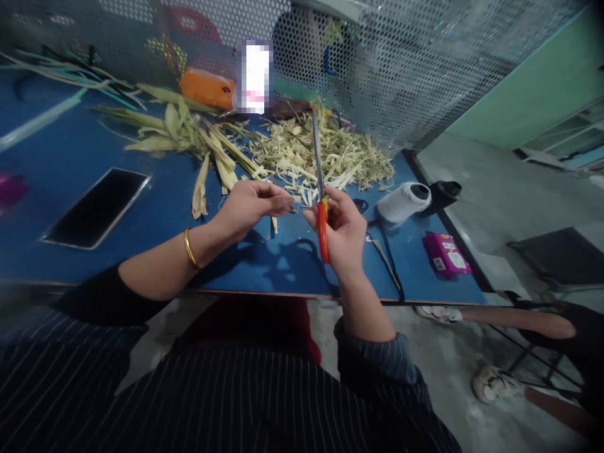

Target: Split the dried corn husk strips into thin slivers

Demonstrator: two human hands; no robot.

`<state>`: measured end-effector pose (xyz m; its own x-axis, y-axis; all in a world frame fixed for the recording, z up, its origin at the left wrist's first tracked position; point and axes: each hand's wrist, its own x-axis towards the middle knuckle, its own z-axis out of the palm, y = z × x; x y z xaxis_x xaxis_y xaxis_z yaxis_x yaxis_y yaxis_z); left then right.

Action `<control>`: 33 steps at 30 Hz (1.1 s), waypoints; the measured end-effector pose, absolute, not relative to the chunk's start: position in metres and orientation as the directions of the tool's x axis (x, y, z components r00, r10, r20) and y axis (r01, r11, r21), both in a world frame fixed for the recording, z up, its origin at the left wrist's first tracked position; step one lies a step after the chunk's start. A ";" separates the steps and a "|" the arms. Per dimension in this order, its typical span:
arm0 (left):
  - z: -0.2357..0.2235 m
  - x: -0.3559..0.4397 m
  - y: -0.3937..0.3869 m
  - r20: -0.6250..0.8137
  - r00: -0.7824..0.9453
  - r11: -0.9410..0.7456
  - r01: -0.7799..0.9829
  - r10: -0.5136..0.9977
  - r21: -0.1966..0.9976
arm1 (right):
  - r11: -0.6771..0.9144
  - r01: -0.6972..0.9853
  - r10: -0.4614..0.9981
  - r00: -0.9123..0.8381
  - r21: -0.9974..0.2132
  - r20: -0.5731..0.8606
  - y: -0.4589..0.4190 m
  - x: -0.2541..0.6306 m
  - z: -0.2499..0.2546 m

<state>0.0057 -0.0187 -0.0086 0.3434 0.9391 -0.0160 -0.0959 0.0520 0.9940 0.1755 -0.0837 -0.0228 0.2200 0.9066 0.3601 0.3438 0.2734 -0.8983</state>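
Note:
Over the blue table, my right hand point(343, 233) is closed around red-handled scissors point(323, 229), whose blades point away from me and look shut. My left hand point(257, 206), with fingers pinched together, faces it from the left. A small pale scrap shows at the left fingertips, too tiny to name for certain. Behind both hands lies a heap of cut dry husk strips point(325, 148). Longer dried corn husks point(182, 129) spread to the left of that heap, and loose bits are scattered close to my fingers.
A white thread cone point(403, 202) and a black one point(441, 196) lie right, near a purple packet point(446, 253). On the left is a phone point(99, 207). An orange packet point(207, 88) and perforated metal screen point(406, 75) stand behind. Another person's leg point(519, 318) shows at right.

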 end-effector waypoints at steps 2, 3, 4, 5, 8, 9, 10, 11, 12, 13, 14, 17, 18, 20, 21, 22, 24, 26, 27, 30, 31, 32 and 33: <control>-0.008 0.004 -0.015 -0.027 0.301 0.084 -0.177 0.953 0.981 | 0.253 0.421 0.917 0.183 -0.871 0.355 -0.091 0.185 -0.019; -0.007 0.004 -0.014 -0.031 0.286 0.095 -0.211 0.958 0.973 | 0.234 0.468 0.927 0.158 -0.852 0.341 -0.095 0.190 -0.018; -0.006 0.003 -0.013 -0.034 0.276 0.104 -0.241 0.960 0.965 | 0.216 0.516 0.936 0.131 -0.829 0.325 -0.100 0.195 -0.018; -0.005 0.003 -0.013 -0.037 0.274 0.113 -0.269 0.961 0.956 | 0.196 0.562 0.944 0.113 -0.803 0.310 -0.104 0.199 -0.018; -0.003 0.004 -0.014 -0.047 0.283 0.146 -0.337 0.958 0.930 | 0.151 0.669 0.957 0.084 -0.727 0.276 -0.113 0.206 -0.021; -0.002 0.005 -0.014 -0.051 0.285 0.155 -0.352 0.957 0.923 | 0.145 0.688 0.961 0.073 -0.711 0.267 -0.114 0.206 -0.023; -0.002 0.005 -0.015 -0.054 0.287 0.161 -0.364 0.957 0.918 | 0.145 0.699 0.963 0.062 -0.700 0.261 -0.115 0.206 -0.025; -0.002 0.006 -0.015 -0.055 0.289 0.165 -0.373 0.956 0.913 | 0.151 0.705 0.964 0.049 -0.693 0.260 -0.116 0.205 -0.026; -0.002 0.006 -0.016 -0.054 0.289 0.167 -0.380 0.956 0.910 | 0.163 0.708 0.963 0.037 -0.687 0.267 -0.116 0.203 -0.027; -0.002 0.006 -0.016 -0.053 0.290 0.168 -0.386 0.955 0.907 | 0.177 0.709 0.960 0.028 -0.683 0.278 -0.116 0.201 -0.028; -0.002 0.007 -0.016 -0.053 0.292 0.170 -0.392 0.955 0.904 | 0.190 0.710 0.957 0.021 -0.678 0.290 -0.115 0.200 -0.028; -0.002 0.007 -0.017 -0.065 0.291 0.182 -0.394 0.954 0.901 | 0.208 0.711 0.950 0.016 -0.672 0.311 -0.114 0.196 -0.026; -0.003 0.007 -0.017 -0.073 0.290 0.187 -0.392 0.954 0.901 | 0.208 0.709 0.950 0.017 -0.674 0.311 -0.114 0.196 -0.025; -0.004 0.007 -0.016 -0.083 0.287 0.197 -0.395 0.954 0.897 | 0.208 0.703 0.950 0.020 -0.680 0.311 -0.114 0.195 -0.025; -0.004 0.007 -0.016 -0.084 0.286 0.199 -0.400 0.954 0.895 | 0.207 0.699 0.950 0.024 -0.684 0.312 -0.114 0.195 -0.025; -0.005 0.007 -0.015 -0.083 0.288 0.200 -0.405 0.954 0.892 | 0.205 0.696 0.949 0.029 -0.688 0.313 -0.113 0.194 -0.025; -0.007 0.007 -0.015 -0.079 0.291 0.199 -0.408 0.953 0.891 | 0.201 0.696 0.949 0.038 -0.690 0.315 -0.113 0.194 -0.025; -0.008 0.007 -0.014 -0.082 0.291 0.202 -0.408 0.953 0.890 | 0.195 0.700 0.950 0.039 -0.687 0.310 -0.113 0.193 -0.026; -0.008 0.007 -0.015 -0.084 0.291 0.204 -0.409 0.953 0.889 | 0.194 0.703 0.950 0.039 -0.684 0.309 -0.113 0.192 -0.026; -0.007 0.008 -0.015 -0.084 0.297 0.208 -0.416 0.951 0.885 | 0.204 0.707 0.945 0.040 -0.678 0.326 -0.113 0.191 -0.026; -0.007 0.008 -0.016 -0.082 0.299 0.208 -0.419 0.951 0.884 | 0.207 0.706 0.943 0.041 -0.677 0.331 -0.113 0.191 -0.025; -0.007 0.008 -0.016 -0.081 0.301 0.208 -0.420 0.950 0.883 | 0.208 0.705 0.942 0.041 -0.677 0.332 -0.114 0.190 -0.025; -0.007 0.008 -0.016 -0.081 0.301 0.209 -0.422 0.950 0.882 | 0.206 0.706 0.944 0.039 -0.678 0.328 -0.114 0.190 -0.024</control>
